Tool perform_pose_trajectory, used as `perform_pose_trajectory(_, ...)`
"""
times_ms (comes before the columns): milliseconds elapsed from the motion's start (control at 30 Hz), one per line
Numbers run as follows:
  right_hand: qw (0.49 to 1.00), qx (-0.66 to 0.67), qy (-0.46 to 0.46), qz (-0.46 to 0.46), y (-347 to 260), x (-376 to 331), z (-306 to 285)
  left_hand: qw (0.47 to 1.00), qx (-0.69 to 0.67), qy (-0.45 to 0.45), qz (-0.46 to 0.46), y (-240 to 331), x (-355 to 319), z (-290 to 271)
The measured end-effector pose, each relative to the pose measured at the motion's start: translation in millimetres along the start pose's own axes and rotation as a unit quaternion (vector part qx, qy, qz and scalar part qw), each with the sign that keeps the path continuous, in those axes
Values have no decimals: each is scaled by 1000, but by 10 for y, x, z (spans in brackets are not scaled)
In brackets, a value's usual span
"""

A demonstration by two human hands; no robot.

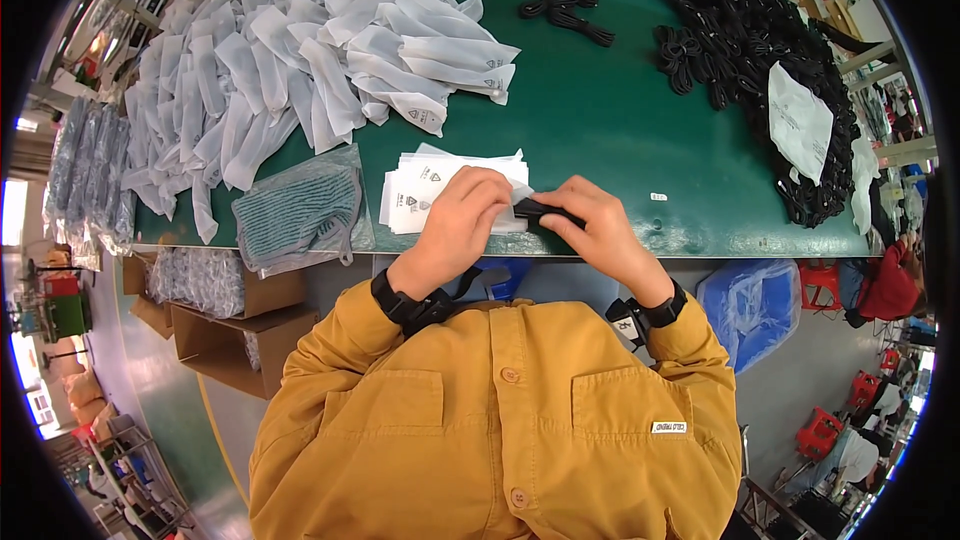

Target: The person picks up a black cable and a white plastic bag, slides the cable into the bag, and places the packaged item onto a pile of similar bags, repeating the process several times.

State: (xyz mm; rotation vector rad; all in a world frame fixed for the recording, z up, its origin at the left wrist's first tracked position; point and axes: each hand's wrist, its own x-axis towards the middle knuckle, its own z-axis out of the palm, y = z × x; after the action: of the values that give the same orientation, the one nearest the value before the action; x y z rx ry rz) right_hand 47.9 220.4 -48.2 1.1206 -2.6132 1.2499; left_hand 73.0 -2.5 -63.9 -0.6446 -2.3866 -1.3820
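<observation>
Close to the table's near edge, a stack of flat white printed bags (405, 202) lies under my left hand (462, 220). That hand is closed, its thumb and fingers pinching the mouth of a translucent white bag (521, 195) at the stack's right side. My right hand (604, 232) grips a folded bundle of black cable (540, 210). The bundle's left end meets the bag's mouth; how far it sits inside is hidden by my fingers.
Filled white bags (330, 50) heap up at the far left, and black cable bundles (740, 50) at the far right. A few loose bundles (567, 8) lie between them. Left of the stack rests a bagged teal striped cloth (305, 208). A blue lined bin (752, 305) and cardboard boxes (235, 345) stand below.
</observation>
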Motion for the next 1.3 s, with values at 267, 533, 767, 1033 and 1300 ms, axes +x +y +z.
perform_pose_trajectory(267,861,243,-82,439,-51,149,30,998,27,-6,55,75,85,-7)
perform_pose_trajectory(533,978,130,163,-23,-318,341,23,974,-196,50,-102,103,276,-109)
perform_pose_trajectory(767,988,20,97,-118,-137,502,-2,894,-396,23,-210,-4,523,-266)
perform_pose_trajectory(1033,963,-152,223,0,808,1527,-406,963,14,256,-79,-180,838,-1429)
perform_pose_trajectory(1300,902,-411,126,43,2183,2221,-292,888,413,102,-177,-288,-800,-1383)
